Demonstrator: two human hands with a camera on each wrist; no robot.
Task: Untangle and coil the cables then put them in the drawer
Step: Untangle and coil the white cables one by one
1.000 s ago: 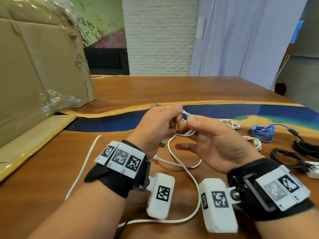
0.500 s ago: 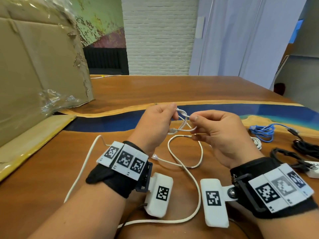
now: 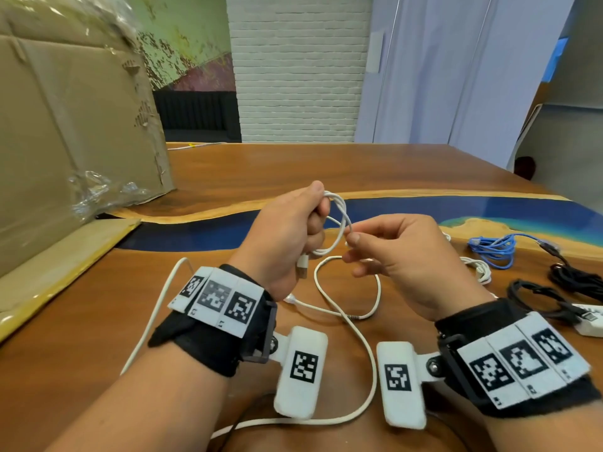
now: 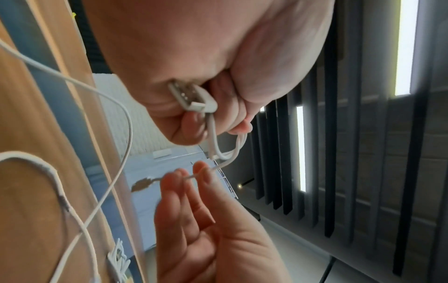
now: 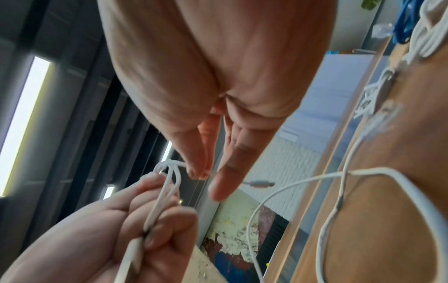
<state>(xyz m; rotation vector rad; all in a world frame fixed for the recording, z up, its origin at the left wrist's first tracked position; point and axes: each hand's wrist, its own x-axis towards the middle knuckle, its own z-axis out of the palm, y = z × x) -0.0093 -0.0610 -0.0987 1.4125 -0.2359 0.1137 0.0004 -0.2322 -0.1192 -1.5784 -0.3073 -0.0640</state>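
Note:
My left hand grips a small coil of white cable above the table, its USB plug sticking out below the fist. My right hand pinches the free end of the same white cable between thumb and fingertips, just right of the coil; its small plug pokes past the fingers. A second, longer white cable lies looped on the wooden table under both hands. No drawer is in view.
A coiled white cable, a bundled blue cable and black cables lie at the right. A white adapter sits at the right edge. A large cardboard box stands at the left.
The right hand turned palm-down, then drew slightly right, pulling the cable's end out from the coil. The left hand rose a little with the coil.

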